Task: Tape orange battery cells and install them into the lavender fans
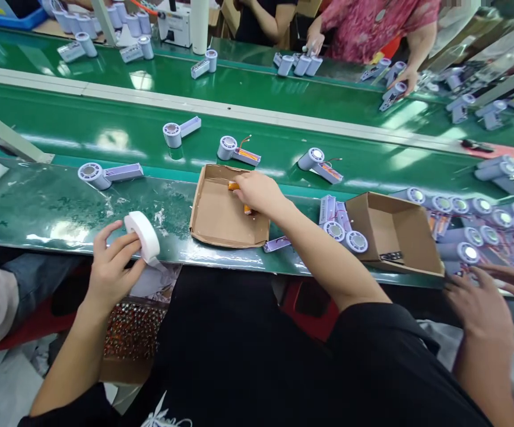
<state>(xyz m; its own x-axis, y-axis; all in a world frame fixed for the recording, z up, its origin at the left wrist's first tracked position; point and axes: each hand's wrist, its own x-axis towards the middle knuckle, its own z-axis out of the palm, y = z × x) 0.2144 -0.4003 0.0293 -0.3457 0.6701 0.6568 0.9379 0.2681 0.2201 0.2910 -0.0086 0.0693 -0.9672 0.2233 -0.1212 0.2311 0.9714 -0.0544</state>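
Note:
My left hand (pixel 112 270) grips a roll of white tape (pixel 145 236) by its side, just over the near edge of the bench, with a loose end hanging below. My right hand (pixel 260 193) reaches into a shallow cardboard box (pixel 221 231), its fingertips closed on an orange battery (pixel 233 185). Under that hand a second orange battery (pixel 247 209) shows in part. A lilac fan housing (pixel 94 175) with its handle lies left of the box. Partly behind my right forearm is another lilac handle piece (pixel 277 244).
Fan bodies with wired batteries lie on the green conveyor (pixel 127 139). Right of my arm stand two fans and a deeper cardboard box (pixel 394 228), beside many grouped fans. A co-worker's hands (pixel 479 302) are at the right. People work across the line. Below sits a bin of batteries (pixel 132 332).

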